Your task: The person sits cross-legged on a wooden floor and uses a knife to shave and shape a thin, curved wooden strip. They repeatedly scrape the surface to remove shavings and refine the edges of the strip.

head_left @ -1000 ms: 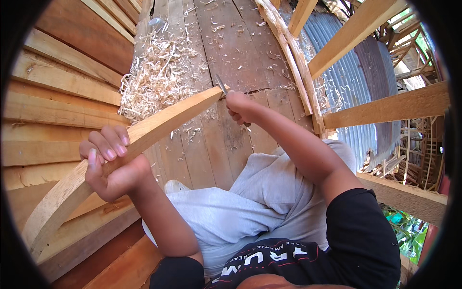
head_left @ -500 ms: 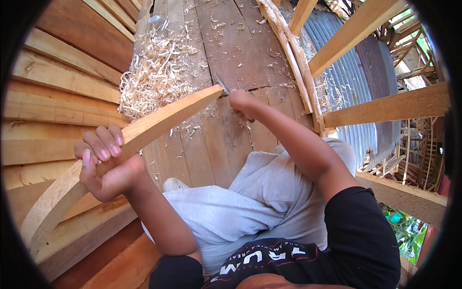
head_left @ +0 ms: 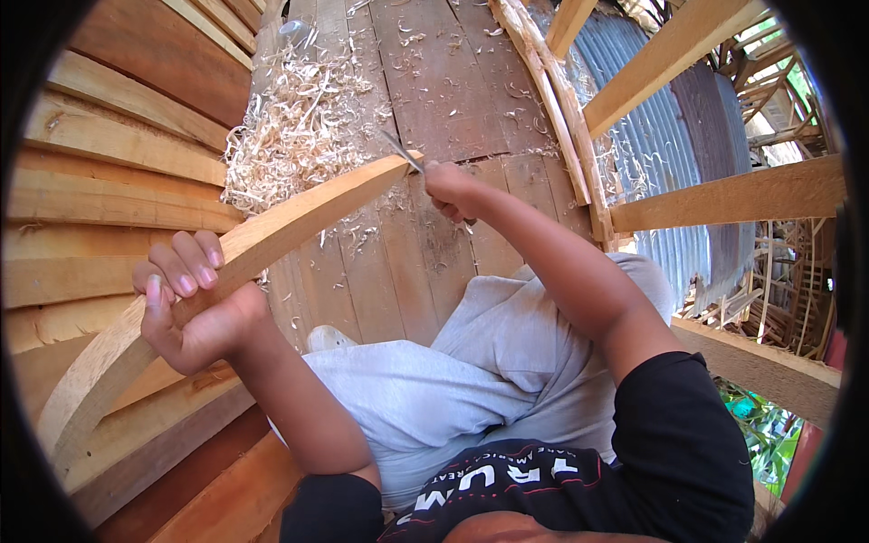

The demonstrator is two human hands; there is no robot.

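A long, curved piece of pale wood runs slantwise from the lower left up to a narrow end near the middle. Around its lower part, my left hand is closed, fingers over the top and thumb at the near side. My right hand is closed around the handle of a knife, mostly hidden in the fist. The thin metal blade points up and left across the wood's narrow far end; whether it touches the wood is hard to tell.
A heap of curly wood shavings lies on the plank floor, with a clear cup-like object at its far side. Wooden boards wall the left. Timber rails and corrugated metal sheeting stand on the right.
The knife has tilted further left, its blade now lying across the wood's end. My right hand has shifted slightly, and my left hand and the wood have moved slightly left.
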